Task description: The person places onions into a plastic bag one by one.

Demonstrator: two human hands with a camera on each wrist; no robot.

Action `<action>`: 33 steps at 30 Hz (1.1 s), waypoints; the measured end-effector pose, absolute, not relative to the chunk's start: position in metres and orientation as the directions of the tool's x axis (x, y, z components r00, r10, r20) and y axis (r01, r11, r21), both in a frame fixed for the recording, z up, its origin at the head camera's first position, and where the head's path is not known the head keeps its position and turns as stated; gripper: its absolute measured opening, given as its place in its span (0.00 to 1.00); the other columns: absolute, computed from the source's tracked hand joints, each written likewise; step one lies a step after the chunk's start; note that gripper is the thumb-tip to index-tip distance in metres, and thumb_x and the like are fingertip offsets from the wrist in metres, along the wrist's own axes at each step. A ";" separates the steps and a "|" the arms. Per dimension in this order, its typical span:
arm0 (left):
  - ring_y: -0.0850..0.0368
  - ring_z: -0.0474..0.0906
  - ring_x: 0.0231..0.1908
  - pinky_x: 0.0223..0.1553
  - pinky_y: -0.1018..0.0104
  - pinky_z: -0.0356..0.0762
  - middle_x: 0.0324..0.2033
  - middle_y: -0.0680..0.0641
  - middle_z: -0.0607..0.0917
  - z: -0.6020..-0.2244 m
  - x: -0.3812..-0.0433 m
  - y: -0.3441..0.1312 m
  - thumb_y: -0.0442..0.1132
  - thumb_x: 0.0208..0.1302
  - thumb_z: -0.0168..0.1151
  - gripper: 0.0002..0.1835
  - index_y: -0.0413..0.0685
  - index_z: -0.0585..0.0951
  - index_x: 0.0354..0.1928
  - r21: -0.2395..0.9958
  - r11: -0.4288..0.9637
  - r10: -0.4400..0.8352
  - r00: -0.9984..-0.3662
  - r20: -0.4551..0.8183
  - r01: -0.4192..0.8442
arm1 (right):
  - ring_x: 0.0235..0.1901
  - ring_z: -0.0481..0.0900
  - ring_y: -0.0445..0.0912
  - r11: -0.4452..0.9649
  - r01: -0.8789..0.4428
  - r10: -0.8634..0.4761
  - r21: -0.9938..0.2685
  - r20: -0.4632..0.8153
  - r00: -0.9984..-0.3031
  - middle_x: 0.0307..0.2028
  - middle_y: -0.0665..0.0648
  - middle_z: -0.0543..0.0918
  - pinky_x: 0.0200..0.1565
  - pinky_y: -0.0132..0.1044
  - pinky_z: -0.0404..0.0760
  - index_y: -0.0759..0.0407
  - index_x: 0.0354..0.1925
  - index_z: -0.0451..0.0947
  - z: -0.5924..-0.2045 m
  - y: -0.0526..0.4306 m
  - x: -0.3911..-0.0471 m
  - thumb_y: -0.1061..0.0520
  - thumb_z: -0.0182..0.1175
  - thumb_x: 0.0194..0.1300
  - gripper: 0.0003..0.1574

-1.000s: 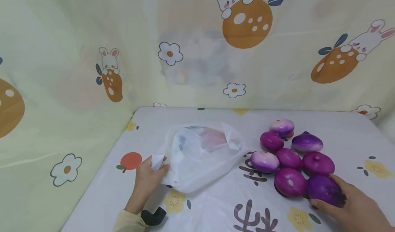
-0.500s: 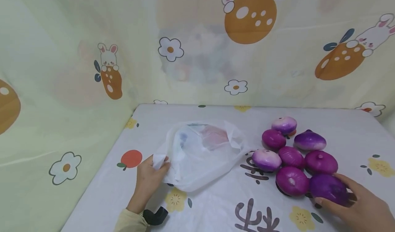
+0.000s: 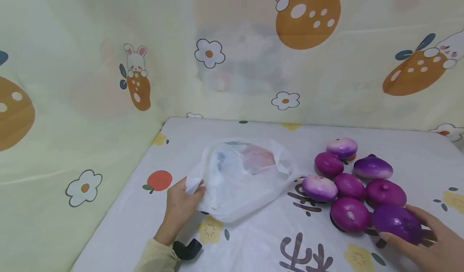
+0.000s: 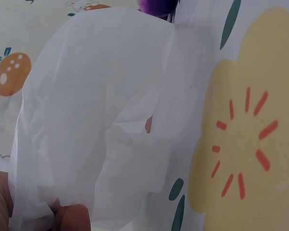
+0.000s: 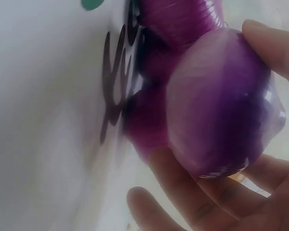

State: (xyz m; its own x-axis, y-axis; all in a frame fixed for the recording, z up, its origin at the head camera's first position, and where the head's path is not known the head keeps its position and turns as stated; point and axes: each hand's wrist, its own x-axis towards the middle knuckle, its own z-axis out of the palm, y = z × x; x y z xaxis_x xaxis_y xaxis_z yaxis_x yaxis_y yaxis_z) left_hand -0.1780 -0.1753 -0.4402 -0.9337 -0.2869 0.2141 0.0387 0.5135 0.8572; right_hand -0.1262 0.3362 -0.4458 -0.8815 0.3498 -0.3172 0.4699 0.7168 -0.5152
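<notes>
L hand (image 3: 183,205): thumb + fingers pinching the near-left rim of a thin white bag (image 3: 246,199). Bag sits L of ctr on the tbl, mouth open; bluish and pinkish patches show at its far side, can't tell what they are. L wrist cam: bag fills most of the view, fingertips at the bottom on its edge.

R hand (image 3: 436,244): fingers curled round a dark purple onion (image 3: 396,223), near-right end of the onion cluster. R wrist cam: onion held btwn digits on either side, pale one end, dark purple the other. Can't tell if it's clear of the cloth.

Rest of cluster, R side, 7 pcs, close together: magenta onion (image 3: 350,214) just L of the held one; flat magenta onion (image 3: 386,192) just beyond; ctr onion (image 3: 350,186); pale-top onion (image 3: 320,188) at L, nearest the bag but apart from it; small magenta onion (image 3: 328,164), white/purple onion (image 3: 342,147) and pointed onion (image 3: 373,167) at the far side.

Tablecloth (image 3: 253,248) white w/ printed flowers, fruit + dark lettering. Backdrop (image 3: 163,22) pale yellow, rabbit prints. Beige sleeve (image 3: 156,258) on L arm, black fitting (image 3: 187,249) at that wrist.
</notes>
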 end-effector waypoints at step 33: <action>0.48 0.82 0.37 0.47 0.45 0.82 0.34 0.43 0.90 -0.443 -0.178 -0.173 0.28 0.58 0.72 0.05 0.38 0.87 0.37 0.860 0.497 -0.265 -0.923 0.277 0.116 | 0.38 0.83 0.63 0.837 -0.087 0.007 -0.540 0.170 -0.985 0.52 0.78 0.82 0.32 0.43 0.85 0.64 0.73 0.69 -0.395 0.246 -0.136 0.36 0.82 0.48 0.64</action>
State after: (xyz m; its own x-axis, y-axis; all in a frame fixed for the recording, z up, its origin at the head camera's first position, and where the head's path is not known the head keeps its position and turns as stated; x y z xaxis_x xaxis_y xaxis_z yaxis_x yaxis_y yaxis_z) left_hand -0.1781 -0.1727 -0.4434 -0.9234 -0.2653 0.2773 0.1156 0.4966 0.8602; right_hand -0.1359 0.2463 -0.3954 -0.9854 0.0074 0.1704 -0.0871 0.8369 -0.5404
